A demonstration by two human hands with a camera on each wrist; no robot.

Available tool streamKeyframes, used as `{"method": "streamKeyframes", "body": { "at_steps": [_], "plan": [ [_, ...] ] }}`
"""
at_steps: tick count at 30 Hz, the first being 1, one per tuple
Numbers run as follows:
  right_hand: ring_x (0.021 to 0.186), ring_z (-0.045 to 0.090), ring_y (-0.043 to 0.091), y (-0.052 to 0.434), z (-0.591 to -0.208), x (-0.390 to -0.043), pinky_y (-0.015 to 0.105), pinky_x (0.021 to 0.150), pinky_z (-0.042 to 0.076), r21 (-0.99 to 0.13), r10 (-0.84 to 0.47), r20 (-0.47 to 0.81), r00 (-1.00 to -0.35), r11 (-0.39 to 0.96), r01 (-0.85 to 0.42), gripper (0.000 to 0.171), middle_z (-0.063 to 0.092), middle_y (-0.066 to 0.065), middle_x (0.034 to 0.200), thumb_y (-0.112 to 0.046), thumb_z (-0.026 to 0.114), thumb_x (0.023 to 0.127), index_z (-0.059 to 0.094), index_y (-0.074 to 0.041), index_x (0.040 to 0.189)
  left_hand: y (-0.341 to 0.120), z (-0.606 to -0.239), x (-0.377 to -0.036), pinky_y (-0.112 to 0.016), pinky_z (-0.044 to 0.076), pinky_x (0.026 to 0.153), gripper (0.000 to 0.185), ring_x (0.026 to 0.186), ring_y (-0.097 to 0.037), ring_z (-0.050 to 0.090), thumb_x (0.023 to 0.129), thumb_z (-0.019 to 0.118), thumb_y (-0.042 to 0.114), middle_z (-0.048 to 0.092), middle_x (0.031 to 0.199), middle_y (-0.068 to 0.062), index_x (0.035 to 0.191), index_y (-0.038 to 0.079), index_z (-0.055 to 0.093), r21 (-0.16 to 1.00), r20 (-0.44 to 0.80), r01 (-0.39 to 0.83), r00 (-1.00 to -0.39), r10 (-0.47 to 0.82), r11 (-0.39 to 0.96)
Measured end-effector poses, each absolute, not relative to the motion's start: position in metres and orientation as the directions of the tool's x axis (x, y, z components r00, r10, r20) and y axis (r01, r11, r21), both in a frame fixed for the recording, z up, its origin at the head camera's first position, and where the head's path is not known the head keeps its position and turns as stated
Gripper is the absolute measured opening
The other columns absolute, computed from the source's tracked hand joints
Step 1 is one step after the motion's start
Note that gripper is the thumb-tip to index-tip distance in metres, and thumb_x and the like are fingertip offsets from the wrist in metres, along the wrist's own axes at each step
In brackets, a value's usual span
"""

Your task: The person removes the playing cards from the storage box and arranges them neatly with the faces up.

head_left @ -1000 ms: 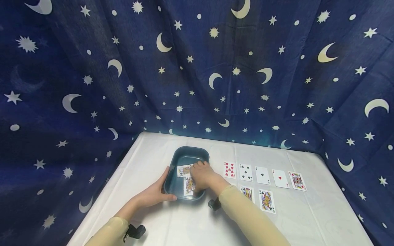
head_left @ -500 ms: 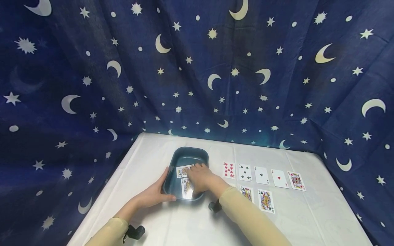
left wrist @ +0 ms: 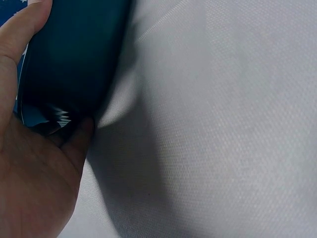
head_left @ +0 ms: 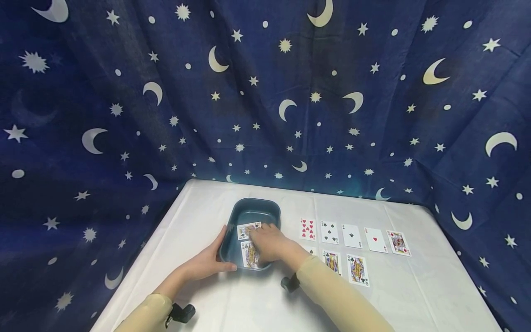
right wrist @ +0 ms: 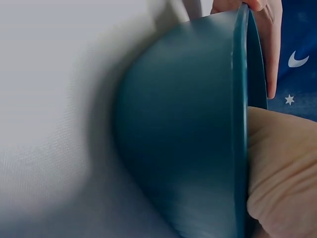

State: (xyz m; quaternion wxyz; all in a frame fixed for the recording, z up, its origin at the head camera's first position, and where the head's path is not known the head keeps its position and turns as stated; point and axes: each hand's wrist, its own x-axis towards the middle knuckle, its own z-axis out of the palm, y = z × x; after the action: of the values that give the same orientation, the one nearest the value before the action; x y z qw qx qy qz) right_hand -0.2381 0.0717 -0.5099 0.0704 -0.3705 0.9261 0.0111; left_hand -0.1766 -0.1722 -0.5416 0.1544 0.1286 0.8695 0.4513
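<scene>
Cards [head_left: 250, 253] are lying face up inside the teal tray [head_left: 265, 208], which is sitting on the white tablecloth [head_left: 215, 295] at about 11 o'clock from the person's sleeves. Left hand [head_left: 205, 263] is gripping the tray's near-left rim (thumb over the edge). Right hand [head_left: 269, 242] is reaching into the tray, fingers curled down onto the cards; whether it is pinching one I cannot tell. Farther off at 2 o'clock, more cards [head_left: 352, 235] are lying in rows.

A teal tub [right wrist: 188, 148] fills the right wrist view, its outer wall against the white counter [right wrist: 44, 99] — the right hand [right wrist: 280, 173] inside, fingers [right wrist: 270, 44] over the far rim.
</scene>
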Motion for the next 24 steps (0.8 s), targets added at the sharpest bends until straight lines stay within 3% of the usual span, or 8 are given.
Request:
{"method": "streamKeyframes", "body": {
  "at_steps": [7,14,24],
  "plan": [
    [0.100,0.051,0.014,0.0737,-0.5105,-0.2386,0.034,0.092,0.045,-0.043,-0.698,-0.135,-0.703,0.713,-0.700,0.075,0.062,-0.005,0.112,-0.046,0.095,0.062,0.060,-0.018,0.122,-0.1727,-0.5420,-0.1773,-0.049,0.016,0.123,0.129,0.156,-0.027,0.004,0.081,0.086,0.044,-0.003,0.172,-0.001,0.165,0.019,-0.008,0.823,-0.155,0.081,-0.920,0.359,0.562],
    [0.096,0.048,0.011,0.0754,-0.5088,-0.2383,0.032,0.092,0.045,-0.046,-0.720,-0.129,-0.682,0.691,-0.722,0.070,0.056,-0.010,0.102,-0.052,0.092,0.063,0.063,-0.020,0.118,-0.1715,-0.5401,-0.1769,-0.051,0.014,0.123,0.127,0.156,-0.030,0.003,0.082,0.086,0.043,-0.002,0.172,-0.006,0.165,0.018,-0.007,0.827,-0.148,0.086,-0.920,0.363,0.556],
    [0.105,0.049,0.012,0.0778,-0.5101,-0.2406,0.034,0.101,0.046,-0.060,-0.726,-0.122,-0.677,0.686,-0.725,0.077,0.060,-0.007,0.115,-0.053,0.090,0.065,0.065,-0.018,0.129,-0.1714,-0.5391,-0.1744,-0.052,0.015,0.123,0.126,0.156,-0.032,0.004,0.083,0.086,0.041,-0.002,0.172,-0.008,0.165,0.018,-0.007,0.828,-0.145,0.088,-0.921,0.362,0.554]
  ]
}}
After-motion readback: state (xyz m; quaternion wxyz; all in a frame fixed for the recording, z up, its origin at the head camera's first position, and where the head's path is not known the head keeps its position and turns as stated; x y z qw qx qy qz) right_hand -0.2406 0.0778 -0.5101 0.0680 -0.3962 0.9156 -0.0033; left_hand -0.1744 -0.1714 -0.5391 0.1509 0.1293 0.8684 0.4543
